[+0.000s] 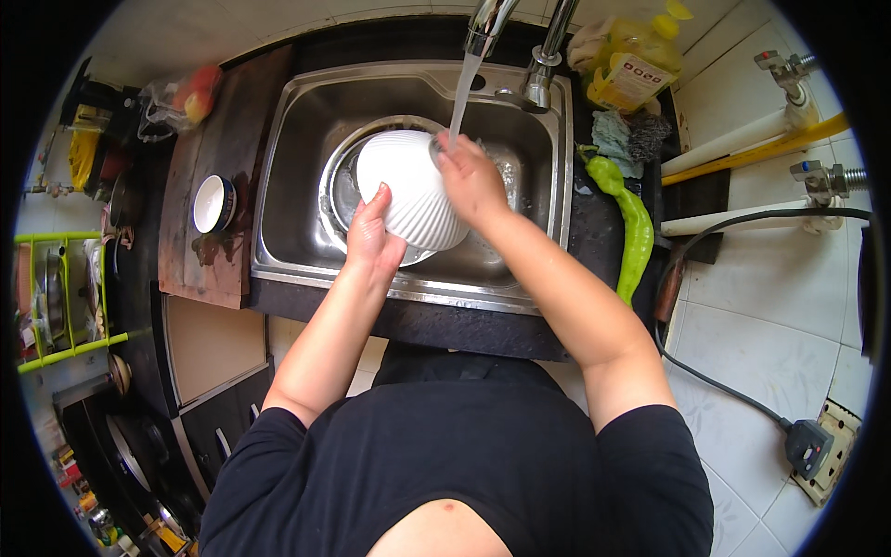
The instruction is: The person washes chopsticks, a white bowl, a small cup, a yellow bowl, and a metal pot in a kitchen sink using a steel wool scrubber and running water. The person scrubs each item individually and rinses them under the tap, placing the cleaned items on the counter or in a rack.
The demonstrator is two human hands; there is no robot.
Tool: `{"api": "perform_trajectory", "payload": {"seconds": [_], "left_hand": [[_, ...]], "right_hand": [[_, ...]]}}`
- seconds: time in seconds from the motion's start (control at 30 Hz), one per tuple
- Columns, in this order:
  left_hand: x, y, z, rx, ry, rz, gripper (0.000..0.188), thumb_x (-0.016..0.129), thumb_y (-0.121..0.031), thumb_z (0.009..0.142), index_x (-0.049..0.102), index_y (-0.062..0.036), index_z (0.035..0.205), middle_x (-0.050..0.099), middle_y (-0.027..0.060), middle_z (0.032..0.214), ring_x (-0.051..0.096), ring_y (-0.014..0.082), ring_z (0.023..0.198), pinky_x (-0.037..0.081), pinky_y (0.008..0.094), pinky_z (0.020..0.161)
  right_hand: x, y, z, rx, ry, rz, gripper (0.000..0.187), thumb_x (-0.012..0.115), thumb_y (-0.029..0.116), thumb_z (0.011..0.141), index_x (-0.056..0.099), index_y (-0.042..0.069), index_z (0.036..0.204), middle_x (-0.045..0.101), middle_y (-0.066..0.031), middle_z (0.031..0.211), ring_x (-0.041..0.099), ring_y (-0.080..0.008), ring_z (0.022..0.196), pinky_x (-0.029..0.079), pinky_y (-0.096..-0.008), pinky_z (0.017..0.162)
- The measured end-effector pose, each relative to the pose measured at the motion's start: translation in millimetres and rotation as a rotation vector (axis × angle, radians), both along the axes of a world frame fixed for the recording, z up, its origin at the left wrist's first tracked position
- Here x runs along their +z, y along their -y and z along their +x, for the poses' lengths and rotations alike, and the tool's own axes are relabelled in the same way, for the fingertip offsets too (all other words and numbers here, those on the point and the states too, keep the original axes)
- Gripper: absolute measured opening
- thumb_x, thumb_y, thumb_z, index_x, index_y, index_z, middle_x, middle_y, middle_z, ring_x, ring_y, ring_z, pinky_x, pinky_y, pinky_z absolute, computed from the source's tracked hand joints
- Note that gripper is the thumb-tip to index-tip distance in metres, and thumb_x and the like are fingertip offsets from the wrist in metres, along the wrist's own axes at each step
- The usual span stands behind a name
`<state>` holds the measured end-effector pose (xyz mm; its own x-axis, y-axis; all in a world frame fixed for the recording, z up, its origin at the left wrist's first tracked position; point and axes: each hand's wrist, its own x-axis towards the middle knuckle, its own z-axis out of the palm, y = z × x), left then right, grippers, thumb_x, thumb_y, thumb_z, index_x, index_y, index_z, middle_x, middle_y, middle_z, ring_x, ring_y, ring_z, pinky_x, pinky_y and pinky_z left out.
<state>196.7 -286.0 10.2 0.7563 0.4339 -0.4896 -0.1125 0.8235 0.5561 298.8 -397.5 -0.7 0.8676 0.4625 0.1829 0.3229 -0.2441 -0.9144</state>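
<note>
A white bowl (408,181) with ribbed sides is tilted over the sink, its outer side up. My left hand (371,232) grips its near left edge, thumb lying on the ribs and the other fingers hidden beneath. At the bowl's far right edge, my right hand (471,181) is closed with curled fingers, right under the running water (461,97). Something greyish shows at those fingertips, blurred by water, and I cannot make out what it is. Below the bowl, a round metal basin (331,206) sits in the steel sink (306,111).
The faucet (483,32) hangs over the sink's far side. To the left, a small bowl (214,204) stands on a wooden board (186,251). Along the right lie a long green pepper (634,227), a cloth (613,139), a dark scrubber (650,135) and a yellow bottle (636,65).
</note>
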Motion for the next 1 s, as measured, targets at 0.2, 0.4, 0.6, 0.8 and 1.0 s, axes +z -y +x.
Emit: {"api": "perform_trajectory", "payload": {"seconds": [0.2, 0.4, 0.6, 0.8, 1.0], "left_hand": [[-9, -9, -11, -0.027, -0.007, -0.052, 0.037, 0.048, -0.018, 0.089, 0.04, 0.001, 0.12, 0.049, 0.0152, 0.12, 0.047, 0.0303, 0.112, 0.036, 0.0477, 0.097], [-15, -15, -11, 0.005, 0.002, -0.105, 0.039, 0.049, -0.022, 0.089, 0.042, 0.0005, 0.12, 0.048, 0.0156, 0.122, 0.046, 0.0304, 0.113, 0.035, 0.0483, 0.097], [-7, -19, -15, 0.043, 0.034, -0.264, 0.044, 0.048, -0.026, 0.089, 0.039, 0.0008, 0.123, 0.047, 0.0165, 0.124, 0.045, 0.0316, 0.114, 0.033, 0.0482, 0.099], [4, -16, -20, -0.046, 0.056, 0.014, 0.036, 0.053, -0.018, 0.087, 0.043, -0.0023, 0.118, 0.052, 0.0125, 0.116, 0.05, 0.027, 0.108, 0.039, 0.0459, 0.094], [9, -6, -13, -0.085, 0.082, 0.107, 0.028, 0.056, -0.008, 0.084, 0.048, -0.0017, 0.11, 0.057, 0.0093, 0.102, 0.056, 0.0203, 0.094, 0.046, 0.0387, 0.085]], "right_hand": [[-10, 17, 17, 0.25, 0.16, 0.005, 0.029, 0.054, 0.014, 0.083, 0.059, 0.007, 0.11, 0.053, -0.0101, 0.12, 0.05, -0.0242, 0.111, 0.04, -0.0299, 0.093], [12, -12, -20, 0.084, 0.239, -0.025, 0.027, 0.055, 0.009, 0.08, 0.06, 0.005, 0.106, 0.056, -0.0105, 0.114, 0.05, -0.0254, 0.11, 0.042, -0.0318, 0.091], [-16, 22, -41, 0.1, 0.562, -0.012, 0.035, 0.053, 0.01, 0.081, 0.053, 0.006, 0.115, 0.045, -0.0163, 0.124, 0.041, -0.0345, 0.117, 0.036, -0.0387, 0.096], [-42, -2, 23, -0.099, -0.449, 0.209, 0.034, 0.049, 0.024, 0.088, 0.055, 0.0, 0.111, 0.06, -0.0117, 0.099, 0.055, -0.0205, 0.093, 0.042, -0.0299, 0.082], [1, -21, 48, 0.097, -0.024, -0.171, 0.025, 0.055, 0.024, 0.082, 0.063, 0.009, 0.101, 0.062, -0.0097, 0.096, 0.059, -0.025, 0.087, 0.045, -0.0328, 0.08]]}}
